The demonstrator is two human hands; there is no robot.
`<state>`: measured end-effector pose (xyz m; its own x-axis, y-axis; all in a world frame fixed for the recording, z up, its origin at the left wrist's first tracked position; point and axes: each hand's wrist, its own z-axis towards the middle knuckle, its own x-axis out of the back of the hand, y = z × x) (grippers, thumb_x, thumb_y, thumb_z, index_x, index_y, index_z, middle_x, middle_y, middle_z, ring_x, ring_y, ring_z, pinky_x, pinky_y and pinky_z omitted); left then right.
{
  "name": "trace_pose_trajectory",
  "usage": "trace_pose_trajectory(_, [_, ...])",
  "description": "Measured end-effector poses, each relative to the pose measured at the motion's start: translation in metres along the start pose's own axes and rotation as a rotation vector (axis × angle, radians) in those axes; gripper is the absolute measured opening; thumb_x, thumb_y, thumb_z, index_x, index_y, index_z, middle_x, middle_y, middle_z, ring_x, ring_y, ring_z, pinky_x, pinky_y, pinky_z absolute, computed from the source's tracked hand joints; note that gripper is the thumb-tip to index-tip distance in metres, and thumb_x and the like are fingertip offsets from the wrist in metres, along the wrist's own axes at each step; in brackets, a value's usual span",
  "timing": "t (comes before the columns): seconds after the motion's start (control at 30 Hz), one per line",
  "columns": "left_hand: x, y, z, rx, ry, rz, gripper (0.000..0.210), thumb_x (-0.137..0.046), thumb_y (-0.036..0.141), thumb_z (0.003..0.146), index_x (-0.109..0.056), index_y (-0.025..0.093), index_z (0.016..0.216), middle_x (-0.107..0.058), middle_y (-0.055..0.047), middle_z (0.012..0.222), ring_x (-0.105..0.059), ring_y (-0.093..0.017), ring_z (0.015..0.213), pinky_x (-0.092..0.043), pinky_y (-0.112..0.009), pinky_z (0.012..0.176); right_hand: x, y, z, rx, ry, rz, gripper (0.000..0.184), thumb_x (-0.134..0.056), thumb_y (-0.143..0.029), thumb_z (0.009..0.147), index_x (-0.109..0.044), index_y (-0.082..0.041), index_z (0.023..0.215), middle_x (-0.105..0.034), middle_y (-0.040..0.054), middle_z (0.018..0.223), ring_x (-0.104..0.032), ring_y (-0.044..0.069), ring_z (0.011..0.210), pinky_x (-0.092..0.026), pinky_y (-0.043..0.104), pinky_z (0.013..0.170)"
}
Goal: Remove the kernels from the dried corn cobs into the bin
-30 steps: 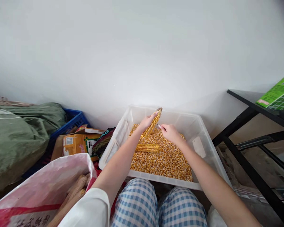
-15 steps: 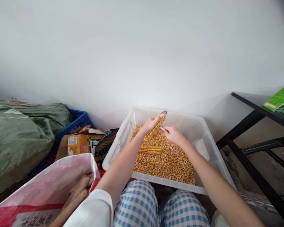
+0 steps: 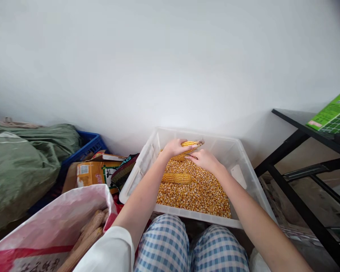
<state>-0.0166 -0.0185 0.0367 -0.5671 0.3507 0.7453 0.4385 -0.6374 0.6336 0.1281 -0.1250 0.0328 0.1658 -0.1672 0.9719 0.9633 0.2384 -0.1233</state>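
Note:
My left hand (image 3: 175, 147) is wrapped round an ear of corn (image 3: 190, 144) with yellow kernels, its tip and dry silk pointing right. Close against the ear's lower side, my right hand (image 3: 205, 160) is closed on a small thin tool (image 3: 191, 156); most of it is hidden in the fingers, so I cannot tell its kind. Both hands are above a translucent plastic tub (image 3: 198, 217). Loose corn kernels (image 3: 195, 196) cover much of its bottom. Another ear of corn (image 3: 176, 178) lies on the kernels, just below my left hand.
At the lower left stands a white and red sack (image 3: 59, 215) holding bare cobs (image 3: 87, 234). Behind it are a blue crate (image 3: 93, 145), a green covered bundle (image 3: 25, 162) and an orange package (image 3: 90, 173). A black metal frame (image 3: 294, 200) with a green box (image 3: 333, 113) stands right.
The held ear has tilted from steep to nearly level, and my left hand has turned over it. My right hand has shifted slightly left. The view has moved a little to the right.

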Motion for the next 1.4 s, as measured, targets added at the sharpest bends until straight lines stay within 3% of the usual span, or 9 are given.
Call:
trace_pose_trajectory(0.13, [0.0,0.003,0.0,-0.017,0.065,0.063,0.051,-0.048,0.068,0.064,-0.062,0.019,0.067,-0.05,-0.002,0.048,-0.044,-0.012,0.048,-0.028,-0.025,0.052,-0.001,0.001,0.001,0.016,0.007,-0.033,0.045,-0.033,-0.042,0.09,-0.069,-0.018,0.079,-0.065,0.0082,0.071,-0.055,0.015,0.061,-0.036,0.027,0.062])
trace_pose_trajectory(0.5, [-0.005,0.002,-0.001,0.02,0.154,0.096,0.051,-0.046,0.068,0.067,-0.061,0.019,0.068,-0.052,-0.003,0.052,-0.045,-0.014,0.052,-0.027,-0.026,0.054,-0.001,0.004,0.001,0.03,0.023,-0.042,0.039,-0.034,-0.034,0.091,-0.067,-0.017,0.081,-0.067,0.0086,0.079,-0.059,0.017,0.069,-0.036,0.026,0.065])
trace_pose_trajectory(0.8, [-0.011,0.005,0.002,0.119,0.209,-0.048,0.054,-0.043,0.067,0.07,-0.065,0.018,0.078,-0.059,-0.005,0.062,-0.052,-0.016,0.061,-0.034,-0.026,0.057,0.004,0.009,0.0,-0.072,0.041,-0.007,0.041,-0.033,-0.038,0.091,-0.067,-0.018,0.078,-0.066,0.0065,0.073,-0.056,0.014,0.062,-0.029,0.024,0.058])
trace_pose_trajectory(0.97, [-0.013,0.005,0.008,0.162,0.221,-0.304,0.061,-0.036,0.068,0.073,-0.065,0.016,0.087,-0.062,-0.005,0.073,-0.055,-0.018,0.072,-0.038,-0.025,0.06,0.008,0.017,-0.004,-0.16,0.142,0.015,0.043,-0.031,-0.04,0.091,-0.065,-0.018,0.077,-0.064,0.0063,0.069,-0.052,0.013,0.057,-0.024,0.025,0.055])
trace_pose_trajectory(1.2, [-0.016,-0.001,0.016,0.251,0.225,-0.408,0.066,-0.035,0.072,0.07,-0.064,0.013,0.079,-0.058,-0.003,0.068,-0.052,-0.016,0.068,-0.036,-0.025,0.057,0.011,0.011,-0.005,-0.112,0.148,0.03,0.038,-0.029,-0.034,0.091,-0.061,-0.017,0.079,-0.062,0.0052,0.065,-0.049,0.012,0.054,-0.023,0.025,0.055])
trace_pose_trajectory(1.4, [-0.018,-0.006,0.017,0.221,0.195,-0.43,0.065,-0.035,0.072,0.07,-0.062,0.013,0.077,-0.057,-0.004,0.067,-0.052,-0.016,0.067,-0.036,-0.025,0.056,0.006,0.005,-0.004,-0.126,0.125,-0.028,0.035,-0.028,-0.031,0.091,-0.059,-0.017,0.085,-0.063,0.0057,0.07,-0.054,0.013,0.059,-0.022,0.025,0.055])
